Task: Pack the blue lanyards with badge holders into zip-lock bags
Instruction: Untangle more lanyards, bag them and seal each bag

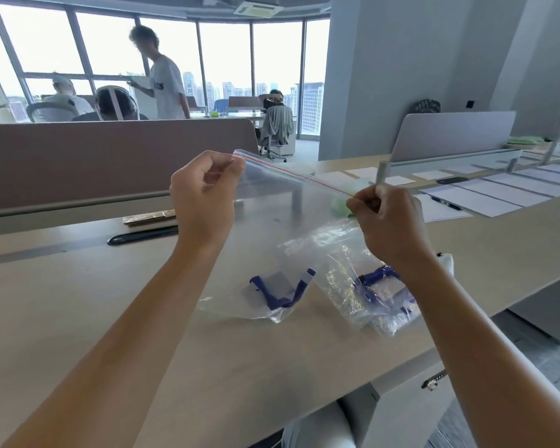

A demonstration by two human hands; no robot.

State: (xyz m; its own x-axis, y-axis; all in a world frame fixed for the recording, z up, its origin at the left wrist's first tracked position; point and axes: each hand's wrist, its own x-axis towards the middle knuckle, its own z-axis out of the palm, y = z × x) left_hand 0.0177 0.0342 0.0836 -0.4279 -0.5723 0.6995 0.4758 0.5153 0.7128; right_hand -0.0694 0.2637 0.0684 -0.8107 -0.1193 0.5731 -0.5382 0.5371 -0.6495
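Above the pale wooden desk (78,318), a clear zip-lock bag (282,227) hangs stretched between both hands, its red-lined seal running taut from corner to corner and its bottom resting on the desk. Inside the bag, at its lower end, lies a blue lanyard with badge holder (280,287). The left hand (204,195) pinches the seal's left corner with curled fingers; the right hand (385,218) pinches the right corner the same way, both wrists raised. Just right of the bag, partly behind the right forearm, a crumpled plastic bag (362,282) holds more blue lanyards. Beyond the bag stand a brown desk divider (110,163) and a black pen tray (143,236); to its far right, rows of white paper sheets (498,192) cover the desk. Behind the divider, people sit and stand before tall windows (223,53).
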